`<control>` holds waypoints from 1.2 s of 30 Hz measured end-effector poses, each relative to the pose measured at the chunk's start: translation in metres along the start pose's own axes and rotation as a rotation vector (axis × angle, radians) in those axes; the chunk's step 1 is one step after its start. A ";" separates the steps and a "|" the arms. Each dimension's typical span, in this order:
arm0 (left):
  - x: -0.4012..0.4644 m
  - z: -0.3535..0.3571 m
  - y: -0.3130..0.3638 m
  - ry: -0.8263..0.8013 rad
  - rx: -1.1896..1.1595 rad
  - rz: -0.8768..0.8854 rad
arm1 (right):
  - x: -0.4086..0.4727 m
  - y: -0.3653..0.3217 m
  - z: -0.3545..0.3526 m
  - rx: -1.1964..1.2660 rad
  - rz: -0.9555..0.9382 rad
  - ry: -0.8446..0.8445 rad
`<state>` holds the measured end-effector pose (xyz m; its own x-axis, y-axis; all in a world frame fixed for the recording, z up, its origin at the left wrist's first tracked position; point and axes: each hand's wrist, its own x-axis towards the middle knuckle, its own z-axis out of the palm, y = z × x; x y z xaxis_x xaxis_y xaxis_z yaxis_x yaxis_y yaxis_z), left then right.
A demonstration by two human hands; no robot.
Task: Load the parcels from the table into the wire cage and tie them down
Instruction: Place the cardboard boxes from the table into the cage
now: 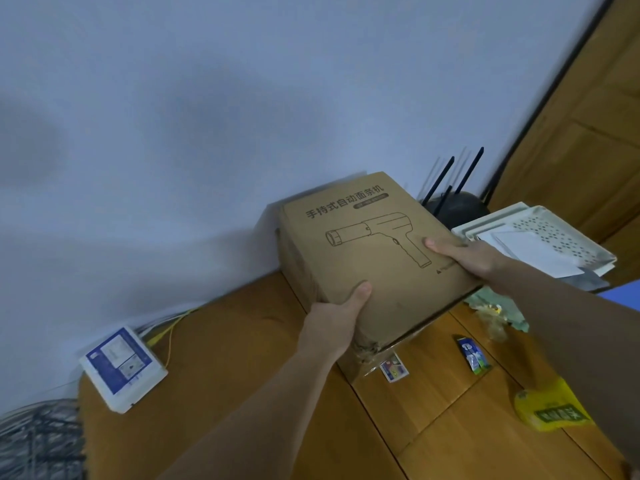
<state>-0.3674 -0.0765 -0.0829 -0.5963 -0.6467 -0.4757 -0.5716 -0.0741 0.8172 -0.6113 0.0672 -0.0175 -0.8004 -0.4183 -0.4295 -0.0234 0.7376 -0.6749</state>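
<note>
A brown cardboard parcel [363, 251], printed with a line drawing of a handheld device and dark lettering, stands at the back of the wooden table [221, 368] against the pale wall. My left hand [334, 322] grips its near left corner, thumb on top. My right hand [467, 254] holds its right edge, thumb lying on the top face. The box's near bottom corner is crumpled and lifted slightly off the table. A grey wire mesh [41, 441], which may be the cage, shows at the lower left, below the table's edge.
A white box with a blue label [121, 368] lies at the table's left, cables behind it. White perforated trays [540, 233] and a black router with antennas [460, 202] sit to the right. A small card [393, 368], a blue carton [472, 355] and a yellow bag [550, 407] lie in front.
</note>
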 end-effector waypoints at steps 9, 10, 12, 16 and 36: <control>0.001 0.001 -0.001 0.028 0.019 0.004 | -0.010 -0.006 0.001 0.009 -0.006 0.011; 0.001 0.001 -0.001 0.028 0.019 0.003 | -0.010 -0.006 0.001 0.006 -0.005 0.015; 0.001 0.000 -0.002 0.025 0.008 -0.003 | -0.009 -0.005 0.001 0.001 -0.002 0.025; 0.000 -0.002 -0.003 0.019 -0.008 -0.005 | -0.010 -0.005 0.002 -0.004 -0.007 0.032; -0.064 -0.081 0.005 -0.214 -0.414 -0.204 | -0.128 -0.030 0.019 0.112 0.041 0.131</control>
<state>-0.2864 -0.0968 -0.0215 -0.6230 -0.4204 -0.6597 -0.4428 -0.5056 0.7404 -0.4964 0.0884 0.0467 -0.8706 -0.3108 -0.3814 0.0723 0.6859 -0.7241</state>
